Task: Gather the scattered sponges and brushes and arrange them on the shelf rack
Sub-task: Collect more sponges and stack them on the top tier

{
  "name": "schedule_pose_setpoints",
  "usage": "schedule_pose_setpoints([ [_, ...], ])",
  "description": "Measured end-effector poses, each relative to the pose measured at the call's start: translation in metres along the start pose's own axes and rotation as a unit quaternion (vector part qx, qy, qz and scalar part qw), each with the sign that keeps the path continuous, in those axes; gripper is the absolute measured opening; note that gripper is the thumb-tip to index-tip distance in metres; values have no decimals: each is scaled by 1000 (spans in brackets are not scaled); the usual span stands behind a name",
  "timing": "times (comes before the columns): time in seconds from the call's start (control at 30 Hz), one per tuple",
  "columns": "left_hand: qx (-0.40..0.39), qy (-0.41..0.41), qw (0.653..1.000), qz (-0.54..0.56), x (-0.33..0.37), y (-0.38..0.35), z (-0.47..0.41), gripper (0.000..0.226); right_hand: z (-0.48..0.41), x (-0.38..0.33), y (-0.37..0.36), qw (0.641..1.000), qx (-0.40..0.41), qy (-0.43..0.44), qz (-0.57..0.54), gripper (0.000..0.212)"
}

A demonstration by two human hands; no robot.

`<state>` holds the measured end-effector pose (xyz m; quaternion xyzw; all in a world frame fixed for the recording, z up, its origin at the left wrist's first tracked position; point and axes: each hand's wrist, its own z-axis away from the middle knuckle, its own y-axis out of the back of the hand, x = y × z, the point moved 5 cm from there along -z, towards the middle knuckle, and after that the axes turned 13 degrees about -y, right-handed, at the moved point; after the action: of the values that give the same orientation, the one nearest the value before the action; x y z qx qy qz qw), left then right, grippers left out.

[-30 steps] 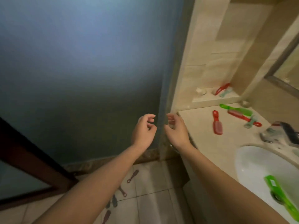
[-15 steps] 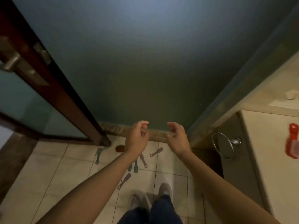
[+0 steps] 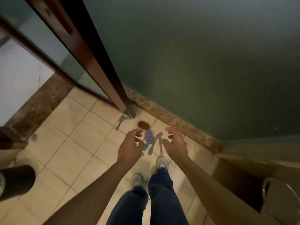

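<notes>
- Beige tiled floor (image 3: 76,143) carries the scattered brushes, bunched close to the stone skirting (image 3: 170,118) under the green glass wall (image 3: 211,62).
- Purple brush (image 3: 149,135) lies on the tiles below the gap between the two hands, with a pink brush (image 3: 160,146) and a blue brush (image 3: 151,147) just beside it.
- Red-brown oval piece (image 3: 143,125) sits a little beyond them; sponge or brush head, I cannot tell.
- Teal brush (image 3: 120,122) lies at the foot of the dark wooden door frame (image 3: 97,70).
- Left hand (image 3: 131,146) hovers over the pile, fingers loosely curled, holding nothing.
- Right hand (image 3: 176,143) hangs alongside it, fingers half bent and also holding nothing.
- Pale shoes (image 3: 137,179) and blue jeans (image 3: 160,192) stand just short of the brushes.
- Black bin (image 3: 17,181) stands far left, and a metal ring (image 3: 280,202) shows at lower right.
</notes>
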<state>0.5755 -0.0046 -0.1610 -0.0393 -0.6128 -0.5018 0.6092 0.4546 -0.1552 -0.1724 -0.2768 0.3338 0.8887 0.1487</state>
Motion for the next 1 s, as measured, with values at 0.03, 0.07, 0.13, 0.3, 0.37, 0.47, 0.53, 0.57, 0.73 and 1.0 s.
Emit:
schedule_pose_setpoints([
  [0.03, -2, 12, 1000, -4, -13, -6, -5, 41, -14, 6, -9, 1000, -9, -1, 4, 37],
  [0.07, -5, 23, 1000, -8, -26, -14, -11, 41, -28, 14, -18, 1000, -18, -2, 6, 36],
  [0.13, -10, 45, 999, -12, -54, -34, -24, 42, -58, 34, -37, 999, -29, -9, 10, 28],
  [0.3, -32, 91, 995, 1, -132, -100, -58, 40, -130, 104, -91, 996, -62, -60, 12, 36],
  [0.37, -46, 106, 993, 4, -171, -131, -73, 40, -161, 137, -115, 993, -70, -89, 17, 44],
  [0.47, -70, 124, 990, -10, -234, -178, -95, 42, -207, 182, -155, 990, -77, -119, 8, 48],
  [0.53, -86, 137, 987, -21, -274, -205, -108, 43, -236, 207, -183, 988, -86, -124, 5, 44],
  [0.57, -94, 141, 985, -27, -293, -218, -113, 43, -250, 218, -197, 988, -90, -125, 8, 42],
  [0.73, -111, 127, 984, -48, -371, -270, -147, 42, -319, 258, -256, 992, -96, -82, 11, 36],
  [1.0, -102, 141, 984, 43, -447, -331, -205, 53, -394, 286, -325, 986, -118, -100, -68, 32],
])
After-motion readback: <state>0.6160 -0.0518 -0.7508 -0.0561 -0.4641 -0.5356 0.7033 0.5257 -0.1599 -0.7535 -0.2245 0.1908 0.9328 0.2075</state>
